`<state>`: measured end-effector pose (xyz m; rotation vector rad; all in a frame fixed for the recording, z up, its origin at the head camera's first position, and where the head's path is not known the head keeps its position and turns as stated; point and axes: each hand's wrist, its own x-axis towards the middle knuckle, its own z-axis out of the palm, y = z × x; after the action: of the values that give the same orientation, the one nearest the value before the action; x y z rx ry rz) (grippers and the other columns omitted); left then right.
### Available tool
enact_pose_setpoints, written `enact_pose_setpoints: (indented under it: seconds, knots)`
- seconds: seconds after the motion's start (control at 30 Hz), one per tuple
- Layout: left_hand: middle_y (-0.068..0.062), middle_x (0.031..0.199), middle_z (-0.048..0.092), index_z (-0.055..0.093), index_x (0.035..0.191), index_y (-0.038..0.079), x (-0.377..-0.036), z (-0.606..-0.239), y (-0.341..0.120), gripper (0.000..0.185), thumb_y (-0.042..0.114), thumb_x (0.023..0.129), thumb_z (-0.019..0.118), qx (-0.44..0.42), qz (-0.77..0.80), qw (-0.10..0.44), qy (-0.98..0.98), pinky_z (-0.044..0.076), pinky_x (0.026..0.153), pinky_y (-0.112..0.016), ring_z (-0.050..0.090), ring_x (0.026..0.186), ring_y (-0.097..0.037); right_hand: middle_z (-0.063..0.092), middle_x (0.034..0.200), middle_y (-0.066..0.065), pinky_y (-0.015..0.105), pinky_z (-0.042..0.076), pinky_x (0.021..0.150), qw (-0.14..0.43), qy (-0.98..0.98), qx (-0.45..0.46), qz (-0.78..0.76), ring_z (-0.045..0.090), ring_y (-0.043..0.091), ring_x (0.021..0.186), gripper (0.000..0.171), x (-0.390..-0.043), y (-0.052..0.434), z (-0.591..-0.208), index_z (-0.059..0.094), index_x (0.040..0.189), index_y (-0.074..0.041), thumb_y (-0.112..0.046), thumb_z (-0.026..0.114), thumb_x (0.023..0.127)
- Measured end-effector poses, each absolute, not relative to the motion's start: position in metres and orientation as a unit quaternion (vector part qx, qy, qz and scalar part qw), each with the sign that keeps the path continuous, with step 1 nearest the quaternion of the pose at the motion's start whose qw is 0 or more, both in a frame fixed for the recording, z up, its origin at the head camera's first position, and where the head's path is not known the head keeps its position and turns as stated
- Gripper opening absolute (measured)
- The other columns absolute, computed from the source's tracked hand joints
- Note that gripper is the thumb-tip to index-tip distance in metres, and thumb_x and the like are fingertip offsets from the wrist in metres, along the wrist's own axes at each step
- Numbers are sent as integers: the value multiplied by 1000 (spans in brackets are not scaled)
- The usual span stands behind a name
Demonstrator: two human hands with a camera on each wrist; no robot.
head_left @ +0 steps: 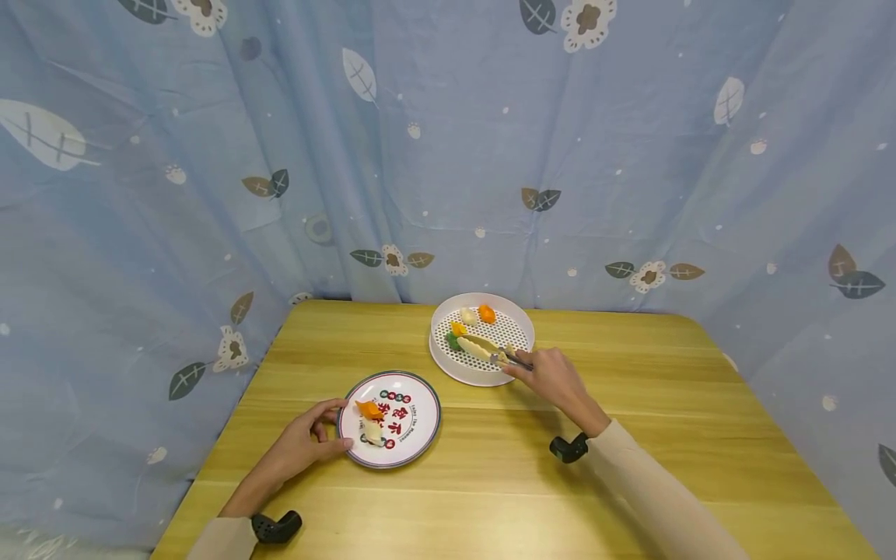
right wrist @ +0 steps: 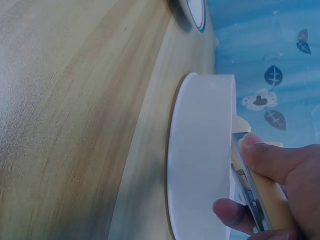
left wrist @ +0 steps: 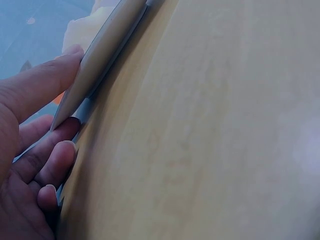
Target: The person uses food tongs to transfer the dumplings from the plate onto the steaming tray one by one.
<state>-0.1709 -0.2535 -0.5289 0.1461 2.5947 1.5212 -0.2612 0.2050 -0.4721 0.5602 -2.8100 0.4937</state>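
Blue curtain (head_left: 448, 117), printed with leaves and flowers, hangs behind the far edge of the wooden worktop (head_left: 532, 505). We find a white perforated tray (head_left: 476, 379) near the middle of that edge; inside lie an orange lump (head_left: 486, 313), a small cream lump (head_left: 468, 316), a yellow scrap (head_left: 458, 329), a green bit (head_left: 453, 341) and a long cream piece (head_left: 476, 348). Right hand (head_left: 553, 377) pinches a pair of tongs (head_left: 516, 361) over the tray's near-right rim, reaching in at the long cream piece; we cannot tell whether the tips clasp it. We take the low slant as a way to reach past the tray's wall. Printed plate (head_left: 423, 428) sits nearer the worktop's left edge, carrying an orange piece (head_left: 369, 410) and a pale piece (head_left: 373, 432) on its left half. Left hand (head_left: 308, 432) grips the plate's left rim, thumb and fingers spaced along it, probably to steady it; we suppose this border hold leaves its middle free for food.
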Motion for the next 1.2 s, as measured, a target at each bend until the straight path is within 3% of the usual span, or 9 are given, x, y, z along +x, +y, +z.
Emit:
enact_pose_setpoints:
  seconds: [0.3,0.67,1.0,1.2]
  knots:
    - [-10,116,61,55,145,14,-171,-529,-254,73,29,82,89,49,505,67,859,41,66,-29,49,81,-21,39,54,-6,31,33,50,118,-958,181,188,38,13,52,57,-257,206,-472,73,129,-10,-53,74,91]
    - [-10,116,61,55,145,14,-171,-527,-253,73,29,82,89,50,505,71,859,41,66,-29,49,81,-21,36,52,-10,29,32,49,164,-945,213,188,33,9,51,58,-238,193,-469,74,128,-16,-55,78,86]
    - [-10,117,61,55,145,15,-172,-525,-252,74,29,82,90,43,503,73,860,41,66,-29,49,81,-21,35,57,-12,29,32,53,116,-944,210,225,36,8,55,48,-221,166,-469,79,116,-19,-53,81,84]
    - [-9,115,61,55,146,15,-172,-527,-252,75,29,81,90,35,500,71,862,40,65,-29,49,81,-22,41,60,-15,25,32,52,91,-933,243,250,37,3,55,49,-213,153,-474,77,121,-19,-54,80,85]
